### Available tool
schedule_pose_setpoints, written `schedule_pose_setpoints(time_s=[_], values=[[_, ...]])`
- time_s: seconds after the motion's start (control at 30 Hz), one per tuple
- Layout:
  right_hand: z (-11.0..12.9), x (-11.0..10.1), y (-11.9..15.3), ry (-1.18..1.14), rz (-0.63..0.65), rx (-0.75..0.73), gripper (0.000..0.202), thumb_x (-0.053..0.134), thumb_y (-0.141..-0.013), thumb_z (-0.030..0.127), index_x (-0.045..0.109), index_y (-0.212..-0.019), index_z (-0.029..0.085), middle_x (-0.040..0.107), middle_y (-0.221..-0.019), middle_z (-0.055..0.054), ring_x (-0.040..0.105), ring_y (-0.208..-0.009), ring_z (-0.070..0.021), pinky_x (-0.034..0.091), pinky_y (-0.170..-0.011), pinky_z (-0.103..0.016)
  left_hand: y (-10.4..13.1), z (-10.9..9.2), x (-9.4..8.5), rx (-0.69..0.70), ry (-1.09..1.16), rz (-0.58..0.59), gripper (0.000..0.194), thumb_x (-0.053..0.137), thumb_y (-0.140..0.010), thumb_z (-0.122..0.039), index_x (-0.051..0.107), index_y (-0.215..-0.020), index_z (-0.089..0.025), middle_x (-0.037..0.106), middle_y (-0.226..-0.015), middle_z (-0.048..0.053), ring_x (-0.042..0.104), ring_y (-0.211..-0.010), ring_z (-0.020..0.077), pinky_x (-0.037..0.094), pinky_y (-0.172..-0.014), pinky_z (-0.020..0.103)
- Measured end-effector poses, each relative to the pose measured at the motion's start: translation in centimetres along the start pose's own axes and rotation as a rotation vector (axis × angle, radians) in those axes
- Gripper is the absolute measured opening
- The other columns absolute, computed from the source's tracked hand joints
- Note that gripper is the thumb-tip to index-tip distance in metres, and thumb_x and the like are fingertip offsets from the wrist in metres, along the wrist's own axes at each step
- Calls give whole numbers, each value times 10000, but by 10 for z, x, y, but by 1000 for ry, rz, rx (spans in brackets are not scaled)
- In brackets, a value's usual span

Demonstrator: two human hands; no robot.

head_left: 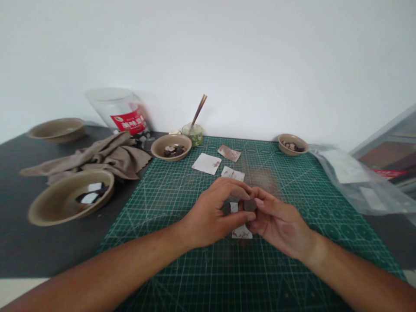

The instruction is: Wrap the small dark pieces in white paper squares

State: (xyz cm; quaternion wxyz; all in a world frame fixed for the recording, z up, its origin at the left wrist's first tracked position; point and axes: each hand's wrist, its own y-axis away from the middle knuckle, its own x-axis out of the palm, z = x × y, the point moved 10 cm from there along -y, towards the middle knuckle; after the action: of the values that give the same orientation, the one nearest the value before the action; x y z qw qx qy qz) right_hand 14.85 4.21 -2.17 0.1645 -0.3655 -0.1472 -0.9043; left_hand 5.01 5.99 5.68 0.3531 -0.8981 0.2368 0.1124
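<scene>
- Left hand point(208, 212) and right hand point(282, 223) pinch a small dark disc point(250, 205) over the green mat point(195, 281).
- Held only by fingertips, it might slip, I'd say, if a thumb slackened, and land on the stained paper point(242, 232).

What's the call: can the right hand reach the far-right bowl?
Probably yes: nothing seems to stand between the right hand and the bowl, but its fingers are on the dark disc.

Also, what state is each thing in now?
Left hand: gripping disc
Right hand: gripping disc
Disc: held
Cloth: crumpled
Front bowl: holding dark pieces
Back bowl: upright
Middle bowl: holding bits
Right bowl: holding lumps
Cup: holding sticks
Jar: lid unclear
Papers: stained
Mat: flat
Bag: wrinkled
</scene>
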Motion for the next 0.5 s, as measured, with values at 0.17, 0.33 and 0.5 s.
schedule_pose_setpoints(time_s=[0.17, 0.33, 0.5], values=[[1, 1, 0, -9, 2, -3, 219, 761, -861, 247, 693, -1057, 177, 660, -821, 10, 617, -651, -75, 531, -595, -167, 0, 0, 0, -1, -4, 1, 261, 806, -816, -213, 630, -1009, -212, 686, -1112, 32, 653, -1068, 171, 507, -927, 308], [1, 2, 0, 0, 0, 4, 238, 773, -846, 252, 692, -1056, 175, 668, -832, 3, 617, -661, -82, 521, -583, -166, 0, 0, 0, 8, -9, 5, 265, 804, -822, -228, 629, -1021, -216, 688, -1110, 33, 654, -1068, 177, 509, -935, 319], [0, 0, 0, 7, -14, 4, 248, 774, -846, 258, 686, -1066, 185, 658, -828, 5, 607, -655, -84, 510, -589, -179, -1, 0, 1, 2, -3, 6, 260, 800, -827, -242, 634, -1025, -214, 688, -1115, 48, 657, -1069, 192, 515, -935, 334]])
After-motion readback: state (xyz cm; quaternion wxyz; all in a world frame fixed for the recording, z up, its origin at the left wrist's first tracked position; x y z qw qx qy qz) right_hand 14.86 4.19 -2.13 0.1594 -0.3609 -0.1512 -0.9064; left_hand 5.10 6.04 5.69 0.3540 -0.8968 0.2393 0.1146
